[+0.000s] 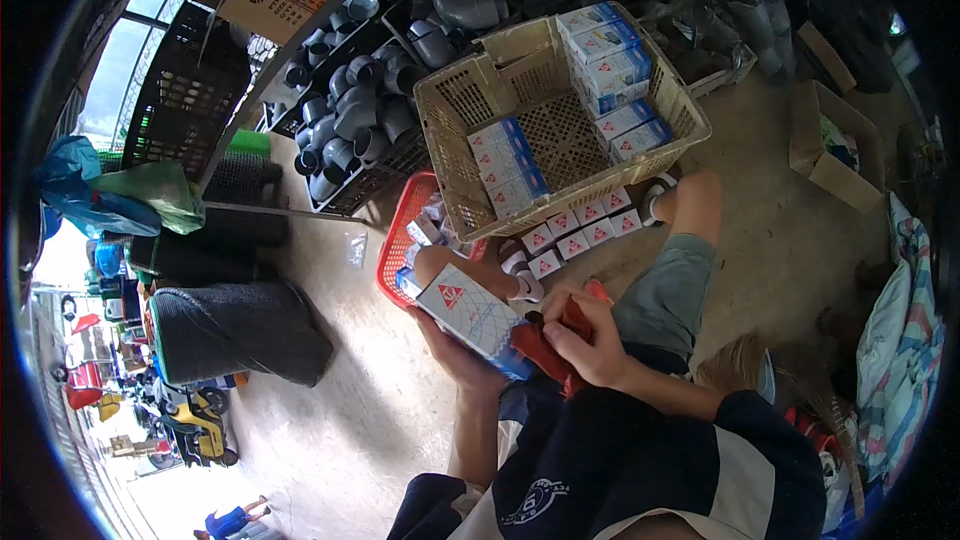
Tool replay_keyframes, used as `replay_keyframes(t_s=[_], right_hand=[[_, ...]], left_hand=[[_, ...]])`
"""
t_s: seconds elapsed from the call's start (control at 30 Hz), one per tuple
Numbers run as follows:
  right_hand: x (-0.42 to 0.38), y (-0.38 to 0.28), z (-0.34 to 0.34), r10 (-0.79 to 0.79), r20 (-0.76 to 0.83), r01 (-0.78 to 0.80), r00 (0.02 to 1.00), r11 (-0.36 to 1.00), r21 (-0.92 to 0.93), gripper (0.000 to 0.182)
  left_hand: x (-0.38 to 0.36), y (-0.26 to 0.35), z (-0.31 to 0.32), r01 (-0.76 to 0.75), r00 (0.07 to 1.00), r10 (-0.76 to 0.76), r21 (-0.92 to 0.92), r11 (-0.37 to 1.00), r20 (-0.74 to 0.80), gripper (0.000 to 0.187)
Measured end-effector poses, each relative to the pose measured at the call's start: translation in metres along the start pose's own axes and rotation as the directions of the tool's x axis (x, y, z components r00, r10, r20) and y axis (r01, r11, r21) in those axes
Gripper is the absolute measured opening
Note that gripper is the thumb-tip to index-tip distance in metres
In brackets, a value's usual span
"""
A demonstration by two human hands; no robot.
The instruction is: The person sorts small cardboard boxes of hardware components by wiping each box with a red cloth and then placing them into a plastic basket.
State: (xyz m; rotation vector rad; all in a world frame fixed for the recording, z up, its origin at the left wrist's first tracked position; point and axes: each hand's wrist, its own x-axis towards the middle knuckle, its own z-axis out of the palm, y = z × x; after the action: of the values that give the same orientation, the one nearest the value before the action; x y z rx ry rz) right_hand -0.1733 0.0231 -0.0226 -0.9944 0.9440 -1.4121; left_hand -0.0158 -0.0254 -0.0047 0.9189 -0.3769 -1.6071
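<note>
My left hand [452,355] grips a white and blue cardboard box [468,308] with a red triangle on its side, held tilted over my lap. In my right hand [597,342] a red cloth [543,348] is bunched between closed fingers, against the box's right end. Beyond them stands a beige plastic crate [455,155] with similar boxes stacked along two sides. Several small white boxes [572,230] with red triangles line the floor between my feet. A red plastic basket [391,240] of small boxes sits to the left, partly behind my leg.
Grey pipe elbows [360,115] fill black crates at the back left. A roll of dark mesh [240,335] stands on the left. An open carton [838,155] and a white woven sack [895,340] are on the right. A person [235,520] is far off at lower left.
</note>
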Motion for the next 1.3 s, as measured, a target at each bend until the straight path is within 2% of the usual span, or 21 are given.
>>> replay_keyframes(t_s=[0.07,0.17,0.23,0.27,0.37,0.47,0.5,0.6,0.63,0.67,0.73,0.77,0.87,0.93,0.97,1.03,1.13,1.17,1.23,1.27,1.3], right_hand=[[0.004,-0.003,-0.003,0.232,0.053,-0.237,0.971,0.935,0.264,0.013],[0.006,0.002,-0.006,0.289,0.034,-0.285,0.957,0.908,0.307,0.013],[0.009,-0.003,-0.004,-0.002,-0.082,-0.005,0.997,0.995,-0.095,0.014],[0.013,-0.006,-0.002,-0.162,-0.090,0.128,0.983,0.944,-0.303,0.014],[0.031,-0.010,0.004,-0.368,-0.190,0.227,0.910,0.828,-0.513,0.015],[0.042,-0.021,0.012,-0.385,-0.245,0.193,0.890,0.803,-0.564,0.016],[0.036,-0.015,0.017,-0.376,-0.254,0.213,0.891,0.841,-0.497,0.017],[0.020,-0.020,0.018,-0.539,0.181,0.556,0.823,0.697,-0.453,0.019],[0.019,-0.017,0.016,-0.526,0.263,0.585,0.809,0.672,-0.455,0.020],[0.023,-0.014,0.010,-0.530,0.233,0.572,0.815,0.675,-0.467,0.019],[0.045,-0.012,-0.004,-0.533,0.170,0.541,0.829,0.683,-0.491,0.017],[0.053,-0.018,-0.005,-0.494,0.017,0.429,0.869,0.736,-0.523,0.015],[0.056,-0.022,-0.005,-0.643,0.295,0.701,0.707,0.578,-0.418,0.016],[0.042,-0.025,0.007,-0.646,0.413,0.766,0.642,0.556,-0.322,0.019],[0.034,-0.025,0.013,-0.627,0.478,0.781,0.615,0.567,-0.262,0.019],[0.038,-0.028,0.013,-0.605,0.574,0.798,0.552,0.582,-0.153,0.019],[0.067,-0.035,0.005,-0.653,0.423,0.753,0.628,0.648,-0.117,0.018],[0.068,-0.035,0.008,-0.608,0.396,0.690,0.688,0.717,-0.098,0.017],[0.057,-0.027,0.019,-0.552,0.430,0.609,0.714,0.793,0.006,0.014],[0.049,-0.024,0.025,-0.520,0.451,0.559,0.726,0.827,0.055,0.012],[0.041,-0.023,0.029,-0.523,0.501,0.560,0.690,0.824,0.089,0.012]], left_hand=[[0.002,-0.007,-0.015,0.063,0.995,-0.072,0.128,0.990,0.072,0.066],[-0.001,-0.015,-0.013,0.144,0.979,-0.173,0.241,0.960,0.104,0.072],[-0.009,-0.021,-0.006,0.184,0.968,-0.219,0.249,0.951,0.119,0.077],[-0.014,-0.023,-0.002,0.198,0.962,-0.234,0.235,0.952,0.138,0.077],[-0.030,-0.025,0.010,0.219,0.949,-0.257,0.207,0.954,0.181,0.079],[-0.038,-0.017,0.015,0.206,0.958,-0.242,0.219,0.954,0.151,0.077],[-0.037,-0.016,0.022,0.128,0.955,-0.211,0.353,0.927,0.207,0.077],[-0.021,-0.008,0.018,0.160,0.977,-0.188,0.231,0.960,0.101,0.074],[-0.018,-0.012,0.020,0.126,0.983,-0.148,0.186,0.974,0.110,0.069],[-0.016,-0.016,0.022,0.091,0.987,-0.109,0.141,0.986,0.120,0.064],[-0.029,-0.029,0.021,0.167,0.982,-0.181,0.210,0.963,0.051,0.059],[-0.034,-0.039,0.015,0.206,0.969,-0.232,0.241,0.948,0.086,0.056],[-0.031,-0.036,0.010,0.401,0.911,-0.408,0.100,0.910,0.059,0.056],[-0.020,-0.020,0.022,0.199,0.950,-0.222,0.123,0.972,0.220,0.054],[-0.012,-0.008,0.030,0.284,0.929,-0.293,0.074,0.956,0.224,0.053],[-0.017,-0.004,0.024,0.262,0.911,-0.294,0.144,0.954,0.290,0.053],[-0.031,-0.043,-0.025,0.275,0.898,-0.336,0.233,0.933,0.285,0.054],[-0.030,-0.053,-0.040,0.262,0.900,-0.332,0.259,0.930,0.283,0.056],[-0.015,-0.038,-0.029,0.101,0.916,-0.215,0.324,0.941,0.339,0.061],[-0.002,-0.031,-0.020,0.210,0.926,-0.252,0.174,0.962,0.280,0.066],[0.011,-0.025,-0.011,0.294,0.932,-0.289,0.009,0.956,0.219,0.071]])
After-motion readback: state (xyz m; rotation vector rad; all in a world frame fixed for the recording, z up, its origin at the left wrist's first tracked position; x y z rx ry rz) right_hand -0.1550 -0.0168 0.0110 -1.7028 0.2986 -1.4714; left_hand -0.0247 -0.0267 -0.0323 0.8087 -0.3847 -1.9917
